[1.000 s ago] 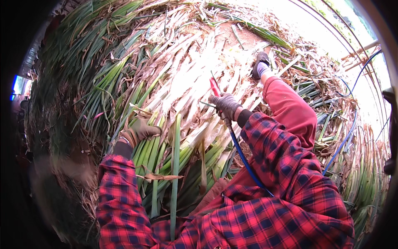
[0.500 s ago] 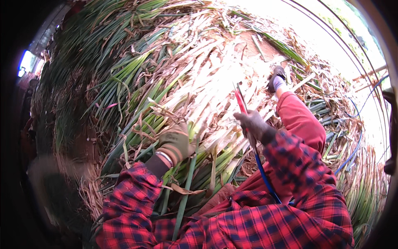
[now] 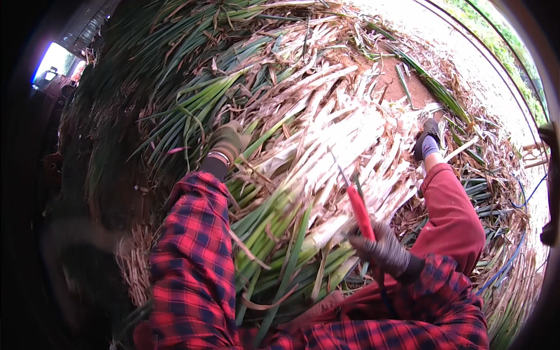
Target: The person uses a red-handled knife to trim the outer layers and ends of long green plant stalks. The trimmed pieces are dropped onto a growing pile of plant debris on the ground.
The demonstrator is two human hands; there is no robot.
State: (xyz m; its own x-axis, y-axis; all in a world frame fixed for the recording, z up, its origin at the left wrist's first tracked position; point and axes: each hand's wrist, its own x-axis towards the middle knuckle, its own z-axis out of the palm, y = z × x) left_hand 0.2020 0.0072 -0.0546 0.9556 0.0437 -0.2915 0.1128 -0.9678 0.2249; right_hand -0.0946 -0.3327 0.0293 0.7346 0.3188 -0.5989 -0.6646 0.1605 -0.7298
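Clamping our right hand [image 3: 382, 249] on the tool [image 3: 361, 214], our left hand [image 3: 228, 142] among leaves [image 3: 213, 90], its grip unclear, we judge the stalks [image 3: 265, 224] heaped before us light, limp-leaved, best held by firmer pale stems [image 3: 344, 133].

The left arm [image 3: 197, 233] points to twelve o'clock, the left hand [image 3: 227, 142] at ten of the view; the right arm [image 3: 440, 287] is bent, the right hand [image 3: 385, 251] curled at four.

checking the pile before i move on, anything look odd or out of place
A small pink strip lies among the green onion leaves, left of the gloved left hand; its colour stands out from the greens and browns, though what it is can't be told.
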